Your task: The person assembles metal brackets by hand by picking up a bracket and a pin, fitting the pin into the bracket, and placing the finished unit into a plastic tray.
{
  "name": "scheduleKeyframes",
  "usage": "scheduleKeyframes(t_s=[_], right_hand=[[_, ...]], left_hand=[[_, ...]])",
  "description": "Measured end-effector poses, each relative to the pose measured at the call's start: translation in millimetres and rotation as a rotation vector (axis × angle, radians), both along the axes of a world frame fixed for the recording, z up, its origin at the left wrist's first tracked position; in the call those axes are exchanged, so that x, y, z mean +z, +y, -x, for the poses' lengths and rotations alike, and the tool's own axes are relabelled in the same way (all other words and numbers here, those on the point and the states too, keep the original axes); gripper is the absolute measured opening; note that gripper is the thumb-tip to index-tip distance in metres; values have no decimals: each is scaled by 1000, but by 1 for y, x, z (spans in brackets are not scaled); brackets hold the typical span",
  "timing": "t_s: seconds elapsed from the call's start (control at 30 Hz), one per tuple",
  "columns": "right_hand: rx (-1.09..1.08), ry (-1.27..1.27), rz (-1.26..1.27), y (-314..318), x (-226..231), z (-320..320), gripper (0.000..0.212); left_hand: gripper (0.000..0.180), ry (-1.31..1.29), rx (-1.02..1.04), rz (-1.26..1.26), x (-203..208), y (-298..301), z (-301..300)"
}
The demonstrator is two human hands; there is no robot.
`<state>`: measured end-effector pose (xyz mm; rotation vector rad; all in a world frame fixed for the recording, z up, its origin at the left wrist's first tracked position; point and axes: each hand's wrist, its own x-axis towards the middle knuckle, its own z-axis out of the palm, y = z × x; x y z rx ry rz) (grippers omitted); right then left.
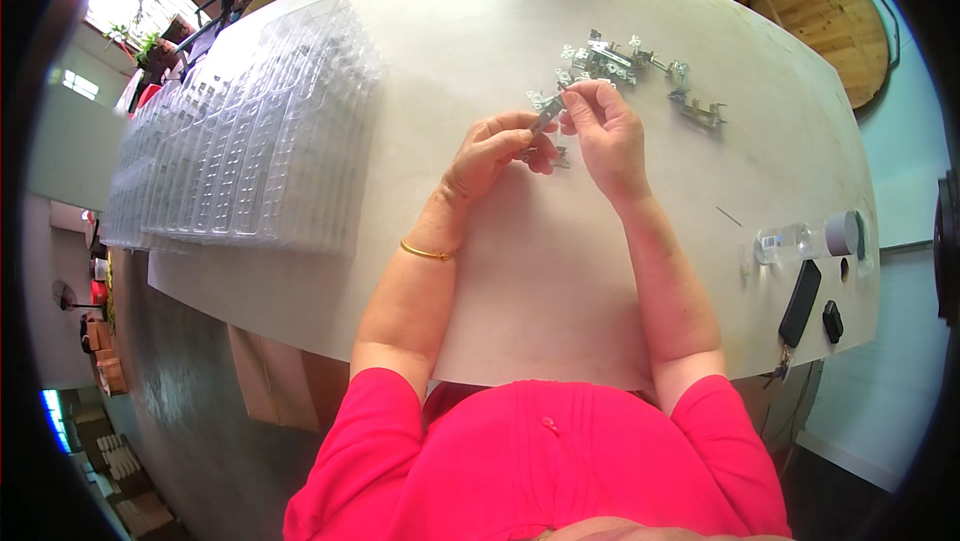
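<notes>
Over the middle of the table, my left hand (pixel 497 153) is closed on a small metal bracket-like part (pixel 546 121) with flat tabs. My right hand (pixel 607 138) pinches the upper end of the same part between thumb and fingers. Just beyond my hands lies a loose pile of similar silvery metal parts (pixel 608 63). Another few of these metal pieces (pixel 697 112) lie to the right of the pile. The exact shape of the held part is partly hidden by my fingers.
Stacked clear plastic trays (pixel 260 131) cover the table's left side. At the right lie a clear bottle (pixel 795 241) with a grey cap, a black phone (pixel 799 303), a small black case (pixel 832 322) and a thin metal rod (pixel 728 216). A round wooden tabletop (pixel 820 26) leans beyond.
</notes>
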<state>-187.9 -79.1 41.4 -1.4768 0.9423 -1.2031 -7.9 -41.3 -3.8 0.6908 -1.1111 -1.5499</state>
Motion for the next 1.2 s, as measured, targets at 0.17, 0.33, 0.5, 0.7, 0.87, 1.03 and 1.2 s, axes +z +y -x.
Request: scheduleKeyframes(t_s=[0.17, 0.33, 0.5, 0.7, 0.87, 1.03, 1.2], right_hand=[[-81, 40, 134, -6, -12, 0, 10], [-80, 221, 249, 4, 0, 1, 7], [-88, 379, 345, 11, 1, -4, 6], [-85, 446, 476, 13, 1, -4, 6], [-11, 555, 498, 16, 4, -3, 6], [17, 546, 466, 15, 4, -2, 7], [-22, 492, 278, 13, 8, 1, 7]], left_hand=[[35, -10, 42, -14, -1, 0, 1], [33, 107, 146, 17, -3, -3, 1], [33, 145, 207, 56, -6, -6, 1], [35, 134, 194, 61, -8, -7, 1], [35, 103, 215, 84, -8, -7, 2], [34, 99, 239, 67, -8, -6, 4], [32, 150, 260, 34, -8, -8, 4]])
